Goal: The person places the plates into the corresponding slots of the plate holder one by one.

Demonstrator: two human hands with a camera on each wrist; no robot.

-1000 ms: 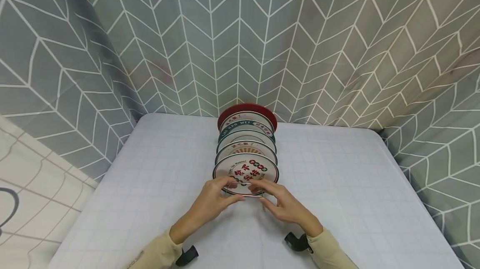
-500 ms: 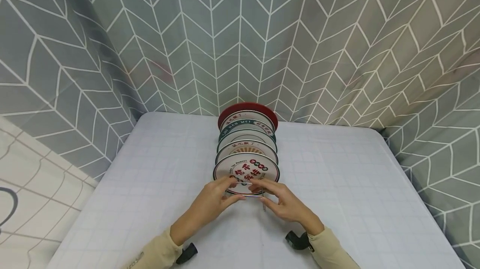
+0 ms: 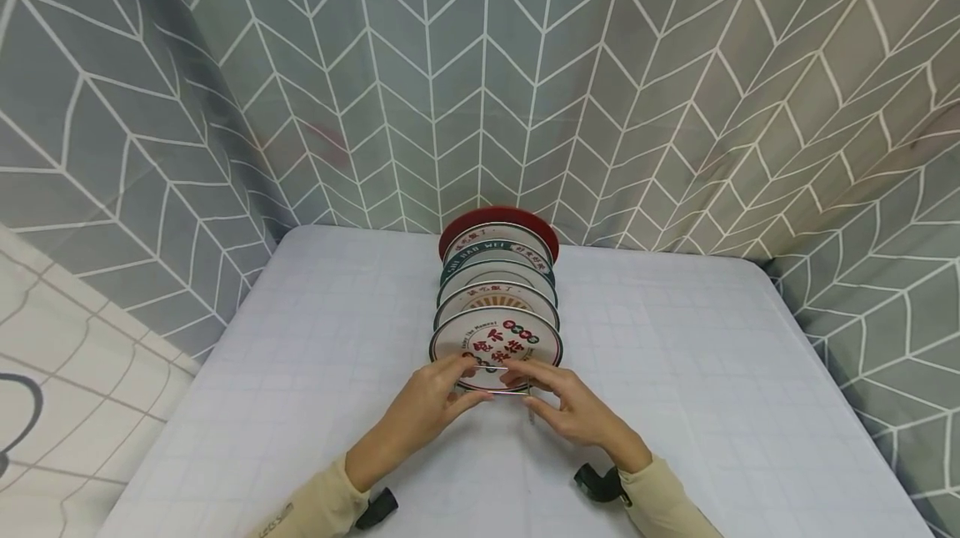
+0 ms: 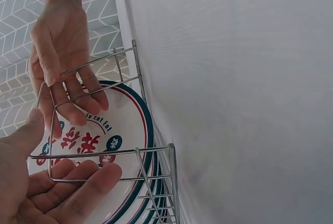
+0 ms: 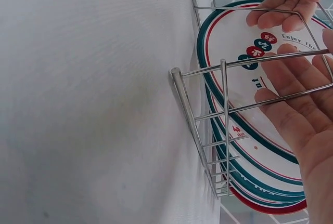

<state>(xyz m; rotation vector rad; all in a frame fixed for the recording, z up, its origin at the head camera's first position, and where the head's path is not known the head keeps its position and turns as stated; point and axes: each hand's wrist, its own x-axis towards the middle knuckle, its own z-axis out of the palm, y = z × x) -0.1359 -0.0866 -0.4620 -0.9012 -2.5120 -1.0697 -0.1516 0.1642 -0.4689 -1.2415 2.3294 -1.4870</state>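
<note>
A silver wire dish rack (image 3: 510,393) holds several round plates on edge in a row running away from me. The front plate (image 3: 497,334) is white with a dark rim and red lettering. My left hand (image 3: 422,401) grips the left side of the rack's front end, thumb on the near wires and fingers behind. On the right side my right hand (image 3: 576,414) holds the same end in like manner. In the left wrist view the rack wires (image 4: 173,182) run past the left fingertips. The right wrist view shows the rack's lower rail (image 5: 183,96) over the white tabletop.
The plates behind have green or white rims, and a red one (image 3: 501,216) stands at the back. The white table (image 3: 675,371) reaches to a grey patterned curtain (image 3: 480,87). Dark wrist cameras (image 3: 377,509) sit by the beige sleeves (image 3: 315,509).
</note>
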